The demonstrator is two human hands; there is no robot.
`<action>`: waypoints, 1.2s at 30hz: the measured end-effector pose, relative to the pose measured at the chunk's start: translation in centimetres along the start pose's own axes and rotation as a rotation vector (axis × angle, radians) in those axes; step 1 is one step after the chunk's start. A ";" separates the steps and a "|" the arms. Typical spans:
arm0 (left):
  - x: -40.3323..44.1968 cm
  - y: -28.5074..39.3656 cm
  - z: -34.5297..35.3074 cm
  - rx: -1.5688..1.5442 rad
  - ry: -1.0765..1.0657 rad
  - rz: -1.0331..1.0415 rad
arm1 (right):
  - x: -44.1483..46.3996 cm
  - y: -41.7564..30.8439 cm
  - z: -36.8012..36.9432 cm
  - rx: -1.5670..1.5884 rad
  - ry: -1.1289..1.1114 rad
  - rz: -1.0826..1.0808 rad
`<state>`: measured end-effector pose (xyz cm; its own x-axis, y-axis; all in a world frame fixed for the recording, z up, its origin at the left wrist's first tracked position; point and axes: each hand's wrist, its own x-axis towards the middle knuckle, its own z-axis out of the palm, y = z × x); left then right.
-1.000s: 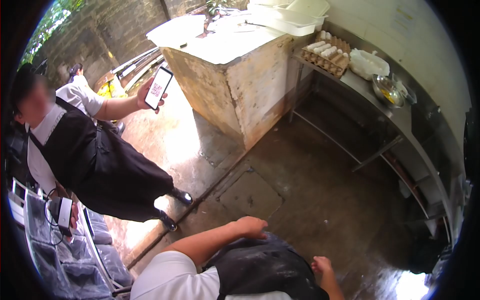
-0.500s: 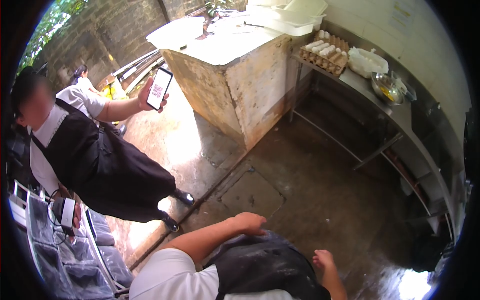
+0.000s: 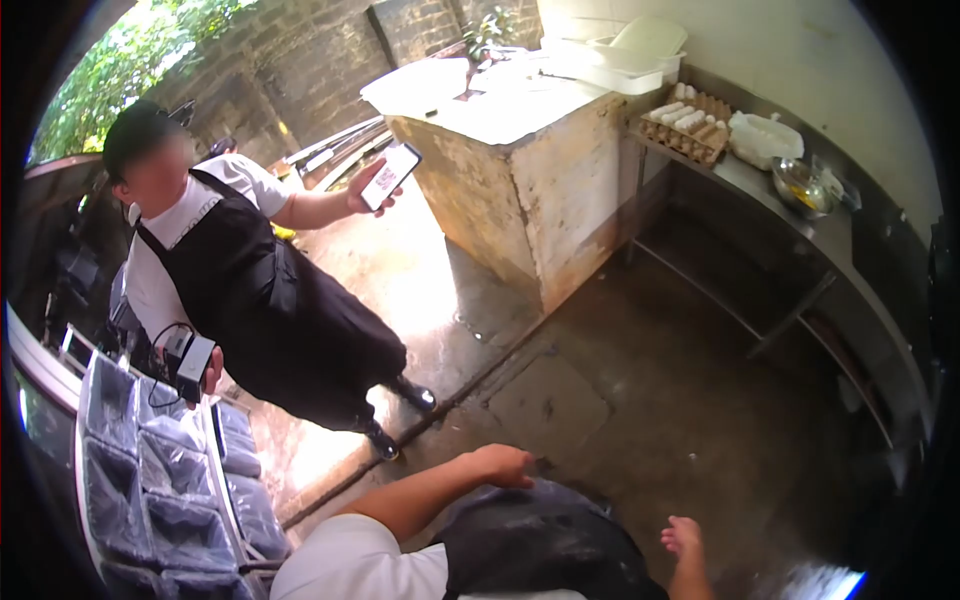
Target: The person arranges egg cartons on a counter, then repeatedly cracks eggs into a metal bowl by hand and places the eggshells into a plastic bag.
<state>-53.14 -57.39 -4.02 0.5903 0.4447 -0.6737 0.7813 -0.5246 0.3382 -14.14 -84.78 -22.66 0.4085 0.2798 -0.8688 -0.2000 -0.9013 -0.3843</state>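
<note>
My left hand (image 3: 506, 466) hovers in front of my dark, dusty apron (image 3: 545, 535), its fingers curled inward; whether anything is in them is hidden. My right hand (image 3: 682, 536) is low at the right of the apron, with its fingers partly apart and nothing visible in it. Facing me at the left, a person in a black apron (image 3: 262, 285) holds up a phone (image 3: 391, 177) with a code on its screen. That person's other hand holds a small grey and black device (image 3: 189, 364) with a cable.
A worn masonry counter (image 3: 520, 185) bears white trays. Along the right wall, a steel table (image 3: 745, 180) carries egg cartons (image 3: 690, 122), a white bag (image 3: 765, 140) and a metal bowl (image 3: 803, 188). Plastic-lined bins (image 3: 190, 530) stand at lower left. The floor looks wet.
The view has turned left, so the person, counter and table appear farther right. The fingers of my right hand look more spread. The phone is still held up, more tilted in view.
</note>
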 end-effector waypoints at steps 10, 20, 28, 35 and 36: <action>-4.3 -6.1 3.2 -0.052 0.084 0.282 | -9.9 13.3 11.7 0.195 0.086 0.130; -12.1 -15.3 13.0 0.090 -0.123 0.318 | -20.6 21.0 25.0 0.260 0.052 0.144; -19.5 -13.2 12.0 0.145 -0.032 0.226 | -18.7 32.9 30.6 0.370 0.026 0.167; -23.5 -17.0 17.8 0.126 -0.225 0.299 | -27.6 37.5 36.0 0.339 0.015 0.258; -23.5 -17.7 17.8 0.143 -0.252 0.341 | -28.5 38.3 36.7 0.358 0.021 0.276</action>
<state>-84.49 -71.49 -5.86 0.7276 0.0472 -0.6844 0.5039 -0.7138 0.4864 -66.09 -115.10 -24.08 0.3135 0.0350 -0.9489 -0.5979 -0.7691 -0.2259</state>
